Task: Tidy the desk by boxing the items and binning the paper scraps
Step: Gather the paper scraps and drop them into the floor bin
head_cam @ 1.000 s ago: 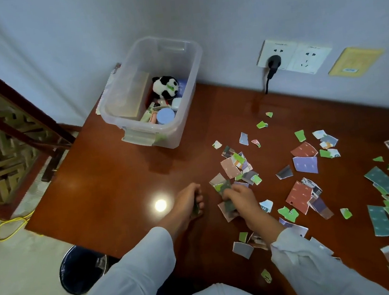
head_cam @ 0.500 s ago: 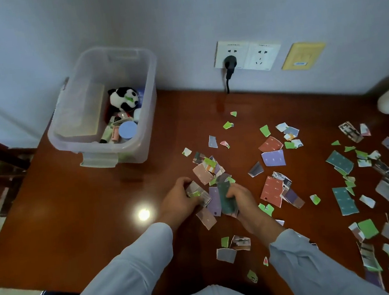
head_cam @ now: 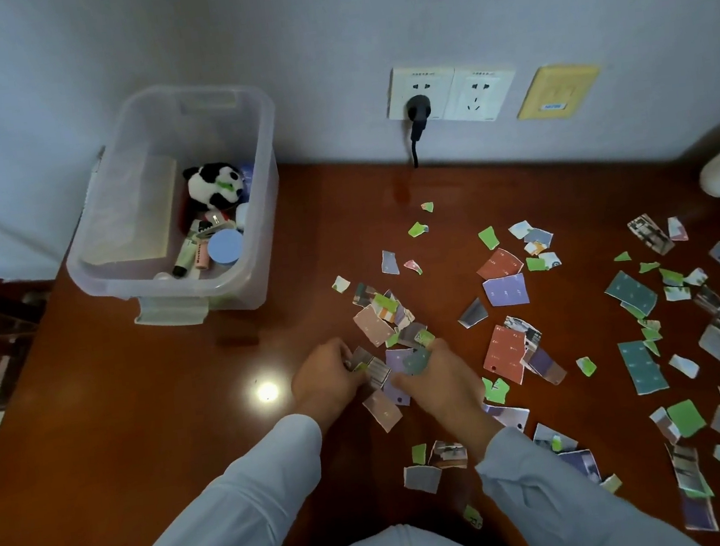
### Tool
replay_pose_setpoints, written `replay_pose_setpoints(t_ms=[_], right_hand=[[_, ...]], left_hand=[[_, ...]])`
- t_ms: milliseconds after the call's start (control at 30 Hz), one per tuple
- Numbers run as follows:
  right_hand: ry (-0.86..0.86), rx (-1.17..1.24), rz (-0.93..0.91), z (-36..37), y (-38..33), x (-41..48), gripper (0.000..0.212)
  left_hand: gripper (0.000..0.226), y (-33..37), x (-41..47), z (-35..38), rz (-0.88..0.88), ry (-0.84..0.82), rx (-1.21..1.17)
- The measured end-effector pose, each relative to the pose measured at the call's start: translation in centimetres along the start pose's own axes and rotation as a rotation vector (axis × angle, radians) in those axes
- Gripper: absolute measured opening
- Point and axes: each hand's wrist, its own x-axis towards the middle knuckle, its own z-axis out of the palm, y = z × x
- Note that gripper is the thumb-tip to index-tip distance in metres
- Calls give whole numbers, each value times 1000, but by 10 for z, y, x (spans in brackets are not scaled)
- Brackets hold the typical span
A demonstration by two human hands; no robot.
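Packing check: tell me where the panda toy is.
In the head view, upper left: the panda toy sits inside the clear box, right of a tan block.

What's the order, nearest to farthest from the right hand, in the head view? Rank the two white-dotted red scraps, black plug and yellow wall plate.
1. front red scrap, just right of the right hand.
2. back red scrap, behind it.
3. black plug, straight ahead, plugged in.
4. yellow wall plate, farther right.
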Motion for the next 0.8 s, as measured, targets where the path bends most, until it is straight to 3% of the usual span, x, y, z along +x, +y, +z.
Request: replay_pose_setpoints(t_ms=[100,300,400,500,567,633,800], right_hand=[[32,-58,-42,3,-3,-5,51],[-3,91,-108,7,-4,-7,21],[-84,355,-139,6,-3,-6,13],[-153,662,-64,0,-5,-7,6],[-205,846,21,-4,-5,-8,15],[-275,981,62,-7,-7,-10,11],[-433,1123,6,1,-24,-29,23]], left_hand=[[27,-2,0,2,6,7,-6],[15,-3,-8,1,49,-17,-55],[12,-1,-17,1,54,-63,-326],[21,6,-32,-1,-50,-66,-716],[23,7,-43,-2,-123,-56,-848],[24,7,-53,-2,-169,-42,-962],[26,-2,-85,-6,-298,50,-1178]])
